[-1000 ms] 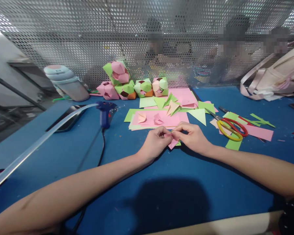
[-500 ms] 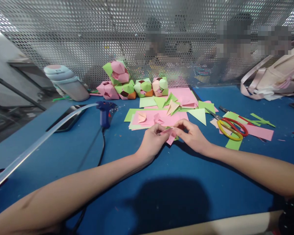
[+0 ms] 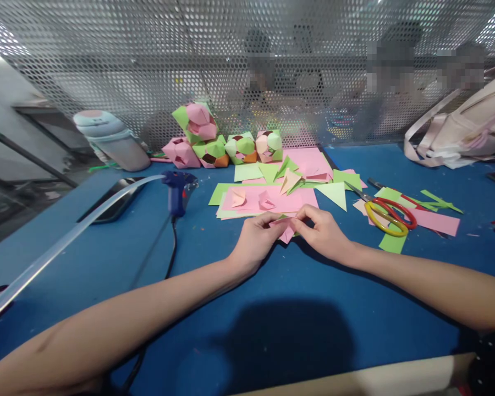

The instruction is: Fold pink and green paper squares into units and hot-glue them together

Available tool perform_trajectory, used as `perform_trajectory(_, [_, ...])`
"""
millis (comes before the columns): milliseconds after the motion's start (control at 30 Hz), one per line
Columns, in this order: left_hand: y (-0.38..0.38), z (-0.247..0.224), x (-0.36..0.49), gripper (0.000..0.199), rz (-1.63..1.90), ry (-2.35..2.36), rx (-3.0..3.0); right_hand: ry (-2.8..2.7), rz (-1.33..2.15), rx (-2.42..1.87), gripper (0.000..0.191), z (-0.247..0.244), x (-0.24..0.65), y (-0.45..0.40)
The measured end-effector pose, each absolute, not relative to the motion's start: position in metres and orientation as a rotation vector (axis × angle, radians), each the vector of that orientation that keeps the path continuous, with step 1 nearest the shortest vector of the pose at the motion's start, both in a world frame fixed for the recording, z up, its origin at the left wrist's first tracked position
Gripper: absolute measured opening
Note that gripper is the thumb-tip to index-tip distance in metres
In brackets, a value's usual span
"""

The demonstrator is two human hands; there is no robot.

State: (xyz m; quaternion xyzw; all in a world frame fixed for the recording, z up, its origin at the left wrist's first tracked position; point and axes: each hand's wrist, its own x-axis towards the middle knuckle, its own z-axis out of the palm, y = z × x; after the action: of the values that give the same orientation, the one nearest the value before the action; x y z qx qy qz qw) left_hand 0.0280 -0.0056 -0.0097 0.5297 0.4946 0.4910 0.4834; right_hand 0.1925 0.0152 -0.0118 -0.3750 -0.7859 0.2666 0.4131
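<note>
A folded pink paper piece [image 3: 287,233] is pinched between my two hands, low over the blue table. My left hand [image 3: 256,240] grips its left side with thumb and fingers. On the other side, the fingertips of my right hand [image 3: 322,234] press the paper's upper right edge. A bit of green paper shows behind the pink, partly covered by my fingers. Just beyond my hands lies a stack of paper sheets [image 3: 289,199], pink on top, bearing a small peach folded piece [image 3: 238,197] and a small pink folded piece [image 3: 266,201].
Several folded paper balls [image 3: 214,151] are piled by the perforated metal screen [image 3: 148,66]. A blue glue gun [image 3: 176,192] with a long clear stick and black cord stands left. Scissors [image 3: 385,214] lie among paper scraps at right. A bottle [image 3: 111,140] leans at the back left.
My right fingers have come down slightly and closed in along the pink paper's upper edge, which looks straighter. My left hand stays nearly still.
</note>
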Motion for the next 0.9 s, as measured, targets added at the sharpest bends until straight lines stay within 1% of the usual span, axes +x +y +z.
perform_trajectory(333, [-0.0036, -0.0151, 0.0269, 0.013, 1.263, 1.253, 1.268, -2.028, 0.585, -0.973, 0.012, -0.0125, 0.1919, 0.0159])
perform_trajectory(467, [-0.0036, -0.0159, 0.0269, 0.013, 1.217, 1.254, 1.340, -2.073, 0.431, -0.961, 0.018, -0.0155, 0.1920, 0.0166])
perform_trajectory(567, [-0.0040, -0.0151, 0.0269, 0.007, 1.161, 1.253, 1.455, -2.137, 0.305, -0.886, 0.019, -0.0170, 0.1937, 0.0162])
perform_trajectory(633, [-0.0041, -0.0144, 0.0267, 0.005, 1.158, 1.250, 1.484, -2.160, 0.311, -0.865, 0.018, -0.0156, 0.1944, 0.0153])
perform_trajectory(733, [-0.0032, -0.0140, 0.0261, 0.008, 1.233, 1.208, 1.357, -2.132, 0.385, -0.906, 0.009, -0.0116, 0.1939, 0.0137])
perform_trajectory(900, [-0.0020, -0.0123, 0.0268, 0.013, 1.300, 1.107, 1.178, -2.102, 0.416, -1.038, 0.016, -0.0115, 0.1915, 0.0141])
